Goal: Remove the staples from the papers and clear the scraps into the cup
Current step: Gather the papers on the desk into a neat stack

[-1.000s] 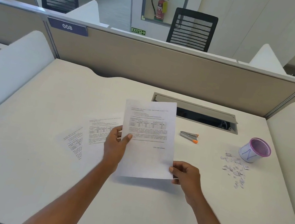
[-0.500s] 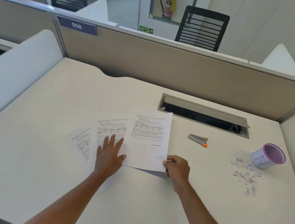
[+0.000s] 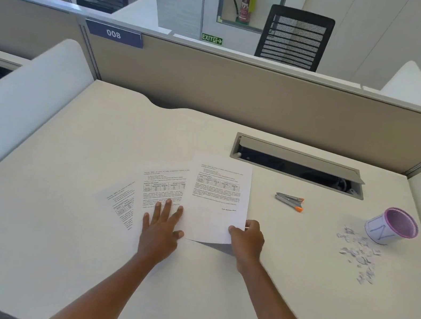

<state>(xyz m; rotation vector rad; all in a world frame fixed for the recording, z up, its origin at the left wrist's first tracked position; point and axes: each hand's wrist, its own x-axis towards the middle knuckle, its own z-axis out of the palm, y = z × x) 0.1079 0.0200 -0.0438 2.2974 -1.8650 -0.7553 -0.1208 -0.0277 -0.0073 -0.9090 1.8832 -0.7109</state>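
Left hand (image 3: pixel 160 232), right hand (image 3: pixel 247 240), smooth papers (image 3: pixel 217 202)

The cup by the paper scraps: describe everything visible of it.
The cup is small, with a white wall bearing a blue scrawl like an N, and a purple rim and inside. It looks like paper or plastic. It stands mouth up at the right of the desk. The paper scraps lie scattered in front of it, the nearest close by its base. Only the desk visibly touches it.

A pale table (image 3: pixel 53 216) has an open cable hatch (image 3: pixel 298 165) at its back. A beige partition (image 3: pixel 243 94) behind it carries a "008" label (image 3: pixel 113 34). Beyond stand two black mesh chairs (image 3: pixel 295 38) and a fire extinguisher (image 3: pixel 245 3).
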